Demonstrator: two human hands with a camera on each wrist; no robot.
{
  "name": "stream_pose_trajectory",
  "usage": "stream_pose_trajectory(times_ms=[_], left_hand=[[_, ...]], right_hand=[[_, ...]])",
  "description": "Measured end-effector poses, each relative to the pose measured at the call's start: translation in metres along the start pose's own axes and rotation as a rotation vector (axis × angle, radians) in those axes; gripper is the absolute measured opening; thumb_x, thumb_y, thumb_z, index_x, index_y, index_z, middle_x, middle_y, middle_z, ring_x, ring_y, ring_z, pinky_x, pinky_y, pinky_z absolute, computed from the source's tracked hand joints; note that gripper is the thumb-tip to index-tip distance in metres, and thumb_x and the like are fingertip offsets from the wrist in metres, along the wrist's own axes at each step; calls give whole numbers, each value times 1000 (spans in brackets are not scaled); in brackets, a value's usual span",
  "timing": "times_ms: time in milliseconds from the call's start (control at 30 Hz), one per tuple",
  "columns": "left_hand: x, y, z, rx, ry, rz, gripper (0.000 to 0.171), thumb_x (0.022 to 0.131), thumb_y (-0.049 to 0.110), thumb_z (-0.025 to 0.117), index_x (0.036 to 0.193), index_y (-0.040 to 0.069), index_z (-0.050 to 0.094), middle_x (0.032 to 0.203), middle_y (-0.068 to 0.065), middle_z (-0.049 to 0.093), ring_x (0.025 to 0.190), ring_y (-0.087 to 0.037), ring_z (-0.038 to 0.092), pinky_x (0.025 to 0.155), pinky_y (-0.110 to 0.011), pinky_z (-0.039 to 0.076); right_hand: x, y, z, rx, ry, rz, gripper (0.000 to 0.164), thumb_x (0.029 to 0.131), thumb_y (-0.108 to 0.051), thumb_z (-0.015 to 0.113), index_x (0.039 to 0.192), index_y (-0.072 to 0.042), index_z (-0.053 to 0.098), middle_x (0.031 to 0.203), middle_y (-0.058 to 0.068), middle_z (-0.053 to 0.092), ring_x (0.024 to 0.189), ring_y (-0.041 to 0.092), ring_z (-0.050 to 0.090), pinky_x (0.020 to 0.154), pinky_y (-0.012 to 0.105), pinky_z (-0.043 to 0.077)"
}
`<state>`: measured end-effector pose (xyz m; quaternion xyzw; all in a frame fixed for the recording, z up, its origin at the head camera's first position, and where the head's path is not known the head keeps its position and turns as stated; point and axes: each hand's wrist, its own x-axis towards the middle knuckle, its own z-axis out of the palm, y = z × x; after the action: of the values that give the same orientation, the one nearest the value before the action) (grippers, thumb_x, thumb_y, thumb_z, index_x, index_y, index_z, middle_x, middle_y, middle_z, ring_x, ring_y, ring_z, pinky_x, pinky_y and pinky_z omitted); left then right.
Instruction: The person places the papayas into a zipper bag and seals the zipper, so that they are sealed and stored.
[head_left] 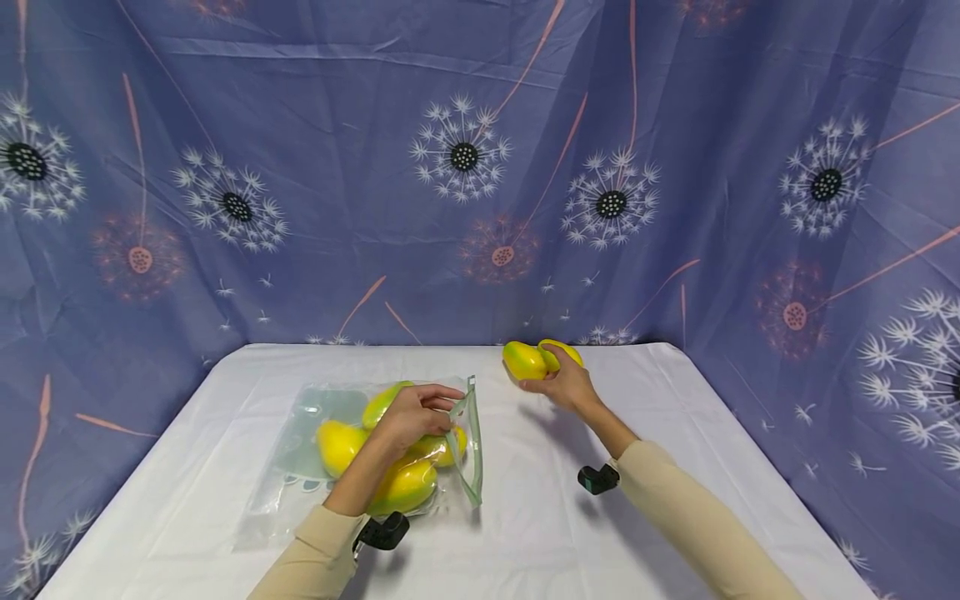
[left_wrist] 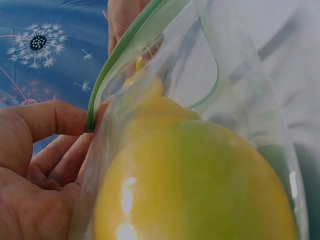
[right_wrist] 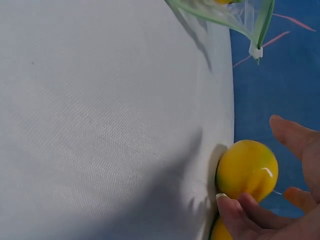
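In the head view, your left hand (head_left: pixel 411 417) pinches the clear bag (head_left: pixel 477 454), with bagged mangoes (head_left: pixel 341 446) beneath it; your right hand (head_left: pixel 564 385) is at two loose mangoes (head_left: pixel 523 360). In the left wrist view, thumb and finger hold the green edge, the mouth gaping beyond them; best hold it that wide. In the right wrist view, your grip is spread wide about one mango; close evenly round its middle, or its neighbour may roll.
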<state>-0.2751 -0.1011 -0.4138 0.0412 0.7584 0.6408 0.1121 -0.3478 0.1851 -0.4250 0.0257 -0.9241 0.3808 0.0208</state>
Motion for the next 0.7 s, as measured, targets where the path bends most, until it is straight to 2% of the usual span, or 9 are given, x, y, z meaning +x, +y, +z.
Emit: stream_pose_trajectory(times_ms=[133, 233, 500, 700], left_hand=[[0, 0, 1, 7, -1, 5, 39, 83, -9, 69, 118, 5, 74, 114, -15, 69, 82, -19, 69, 73, -34, 61], [0, 0, 2, 9, -1, 8, 39, 82, -9, 70, 118, 5, 74, 113, -14, 69, 81, -18, 69, 72, -34, 61], [0, 1, 1, 16, 1, 9, 40, 82, -9, 69, 118, 5, 75, 114, -14, 69, 83, -19, 68, 72, -34, 61], [-2, 2, 0, 22, 3, 7, 40, 82, -9, 69, 119, 5, 74, 114, -15, 69, 83, -20, 69, 72, -34, 61]], right_hand=[[7, 6, 6, 2, 9, 19, 88, 83, -39, 82, 155, -13, 40, 147, 21, 54, 125, 41, 56, 104, 53, 48], [10, 9, 9, 11, 5, 35, 88, 83, -39, 81, 156, -13, 39, 152, 22, 48, 135, 44, 48, 109, 57, 43], [14, 15, 18, 35, 2, 41, 91, 84, -40, 81, 158, -13, 35, 153, 21, 47, 136, 42, 49, 110, 56, 42], [15, 13, 26, 45, 46, 30, 87, 84, -39, 80, 156, -12, 38, 151, 18, 50, 134, 40, 51, 110, 57, 41]])
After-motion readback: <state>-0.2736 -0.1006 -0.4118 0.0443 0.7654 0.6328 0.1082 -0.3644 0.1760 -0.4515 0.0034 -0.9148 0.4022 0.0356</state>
